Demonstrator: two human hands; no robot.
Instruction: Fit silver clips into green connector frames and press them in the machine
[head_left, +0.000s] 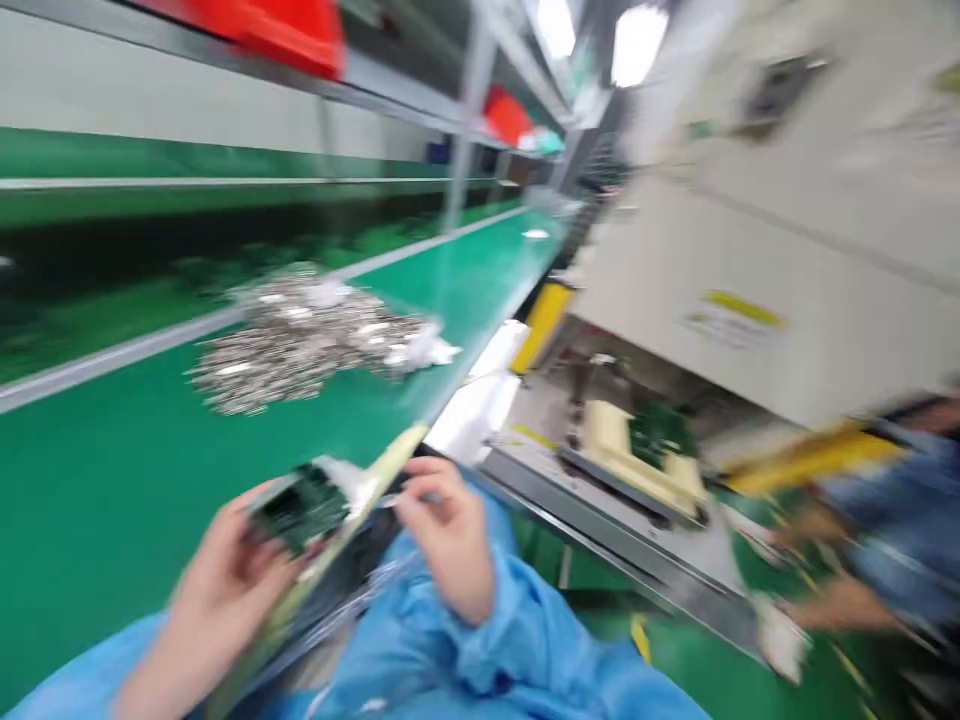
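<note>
My left hand (225,580) grips a small green circuit board (300,510) by its side, over the near edge of the green bench surface. The board is tilted, and a pale strip lies along its far side. To the right, apart from the board, my right hand (450,540) has its thumb and index finger pinched together. Motion blur hides whether anything small is between them. Beyond the board, a pile of small silvery metal parts (292,345) lies on the green surface (82,500).
Right of the bench stands a large beige machine (750,260) with a cream fixture (637,460) bearing a green board. Another person's gloved hand (780,635) is at the lower right. Red bins (277,35) sit on the overhead shelf. Yellow guards (544,325) flank the machine opening.
</note>
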